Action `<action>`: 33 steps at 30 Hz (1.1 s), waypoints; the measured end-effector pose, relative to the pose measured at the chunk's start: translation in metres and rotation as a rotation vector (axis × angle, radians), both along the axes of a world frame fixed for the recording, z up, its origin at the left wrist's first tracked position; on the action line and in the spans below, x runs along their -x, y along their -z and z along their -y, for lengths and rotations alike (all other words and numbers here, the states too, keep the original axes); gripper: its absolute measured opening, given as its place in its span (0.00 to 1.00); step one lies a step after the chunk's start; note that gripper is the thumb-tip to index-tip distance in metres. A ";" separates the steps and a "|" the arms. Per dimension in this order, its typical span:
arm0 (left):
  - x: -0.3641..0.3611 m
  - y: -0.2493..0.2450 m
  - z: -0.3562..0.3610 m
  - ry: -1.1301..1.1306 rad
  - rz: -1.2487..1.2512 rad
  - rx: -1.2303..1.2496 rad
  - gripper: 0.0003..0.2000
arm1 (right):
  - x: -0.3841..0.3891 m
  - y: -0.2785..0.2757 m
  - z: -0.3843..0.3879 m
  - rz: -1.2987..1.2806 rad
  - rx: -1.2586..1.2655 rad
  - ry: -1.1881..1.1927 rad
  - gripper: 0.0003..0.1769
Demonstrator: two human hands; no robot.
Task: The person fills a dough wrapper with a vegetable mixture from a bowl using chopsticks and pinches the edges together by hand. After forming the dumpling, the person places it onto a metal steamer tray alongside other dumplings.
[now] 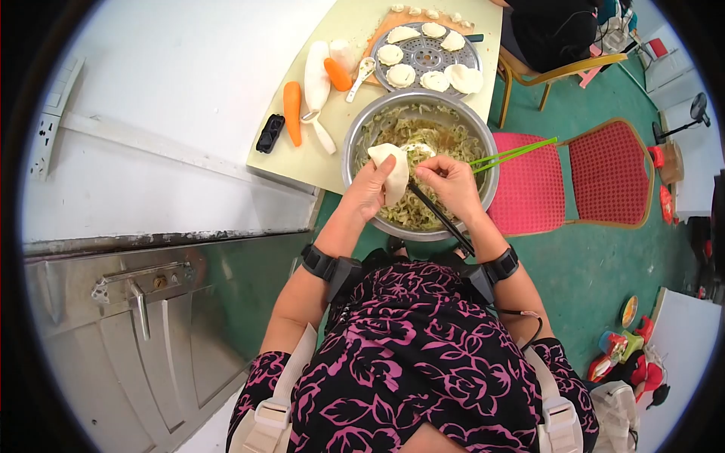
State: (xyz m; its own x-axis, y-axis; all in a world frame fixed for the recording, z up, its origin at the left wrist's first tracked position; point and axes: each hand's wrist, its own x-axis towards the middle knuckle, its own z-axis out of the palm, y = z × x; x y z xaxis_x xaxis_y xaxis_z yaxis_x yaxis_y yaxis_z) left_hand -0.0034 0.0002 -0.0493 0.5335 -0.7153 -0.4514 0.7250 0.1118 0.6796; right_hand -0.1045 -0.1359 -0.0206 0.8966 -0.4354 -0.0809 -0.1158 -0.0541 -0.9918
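Floral dress (423, 355) fills the bottom of the view, then there's the beige table (355, 26) up top, with a big steel bowl (347, 151) of shredded veg filling (445, 140) at its near edge. Behind that sits a perforated steamer tray (427, 54) ringed with finished dumplings. Left hand (368, 189) is cupped around a dumpling wrapper (394, 170), right over the bowl. Right hand (453, 185) is just beside it, pinched closed on black chopsticks (442, 219) whose tips point at the wrapper. That dough looks light, soft and floppy, probably easy to tear — I'd support it from below in the palm and only pinch the rim.
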 end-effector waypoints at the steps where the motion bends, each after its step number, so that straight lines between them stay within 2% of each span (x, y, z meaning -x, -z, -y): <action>1: -0.002 0.001 -0.002 -0.005 -0.029 0.041 0.28 | 0.002 0.000 0.003 -0.019 0.074 0.001 0.06; 2: -0.004 0.001 -0.005 -0.011 -0.058 0.082 0.28 | 0.005 0.002 0.007 -0.005 0.104 -0.003 0.06; 5: -0.011 0.005 -0.011 -0.013 -0.175 0.133 0.28 | 0.009 0.020 0.017 0.077 0.503 -0.025 0.10; 6: -0.012 0.004 -0.013 -0.013 -0.223 0.152 0.27 | 0.014 0.016 0.019 0.135 0.999 -0.081 0.14; 9: -0.017 0.001 -0.013 -0.008 -0.339 0.211 0.24 | 0.011 -0.002 0.016 -0.606 0.587 -0.091 0.16; 10: -0.017 0.002 -0.013 -0.010 -0.361 0.232 0.22 | 0.014 -0.004 0.014 -0.528 0.616 -0.073 0.14; 12: -0.013 0.001 -0.014 -0.033 -0.375 0.226 0.20 | 0.017 0.018 0.010 -0.077 0.810 0.025 0.13; 15: -0.005 -0.004 -0.004 -0.069 -0.334 0.194 0.19 | 0.005 0.025 0.012 0.146 0.476 0.103 0.12; 17: 0.001 -0.004 0.001 -0.069 -0.298 0.198 0.20 | 0.000 0.016 0.012 -0.059 -0.078 0.039 0.13; 18: 0.003 -0.002 0.005 -0.093 -0.287 0.167 0.19 | -0.004 -0.002 0.005 -0.089 -0.062 -0.002 0.15; 21: 0.019 -0.012 0.013 -0.122 -0.309 0.088 0.19 | -0.008 0.003 0.003 -0.052 0.484 -0.079 0.17; 22: 0.023 -0.016 0.015 -0.134 -0.284 0.059 0.18 | -0.007 0.001 0.001 -0.025 0.527 -0.062 0.19; 26: 0.031 -0.036 0.012 -0.111 -0.387 0.089 0.18 | -0.002 -0.004 0.012 0.018 0.410 -0.143 0.20; 29: 0.036 -0.035 0.009 -0.092 -0.175 0.001 0.18 | 0.001 0.002 0.019 -0.069 0.121 -0.180 0.20; 33: 0.046 -0.029 0.008 -0.110 -0.182 -0.006 0.16 | 0.005 0.017 0.023 -0.090 0.216 -0.132 0.21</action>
